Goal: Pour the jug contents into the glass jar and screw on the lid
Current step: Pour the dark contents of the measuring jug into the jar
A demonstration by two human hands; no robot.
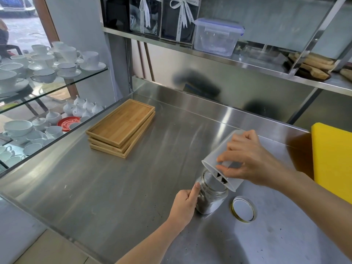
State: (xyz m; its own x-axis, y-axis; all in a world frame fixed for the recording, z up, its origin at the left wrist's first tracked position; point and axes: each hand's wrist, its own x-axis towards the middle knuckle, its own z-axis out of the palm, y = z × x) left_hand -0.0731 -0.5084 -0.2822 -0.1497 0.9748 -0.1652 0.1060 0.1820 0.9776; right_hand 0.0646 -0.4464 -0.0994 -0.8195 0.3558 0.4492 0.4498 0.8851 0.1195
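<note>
A clear glass jar (212,197) stands upright on the steel counter (118,187), with dark loose grains in its lower part. My left hand (183,203) grips the jar's left side. My right hand (247,159) holds a translucent white plastic jug (219,155) tilted steeply, its rim over the jar's mouth. A few dark grains cling at the jug's lip just above the opening. The jar's round lid (243,209), white inside with a gold rim, lies flat on the counter just right of the jar.
A stack of three bamboo trays (122,126) sits at the counter's back left. A yellow board (332,159) leans at the right edge. Glass shelves with white cups (43,61) stand to the left. A steel shelf above holds a plastic box (216,36).
</note>
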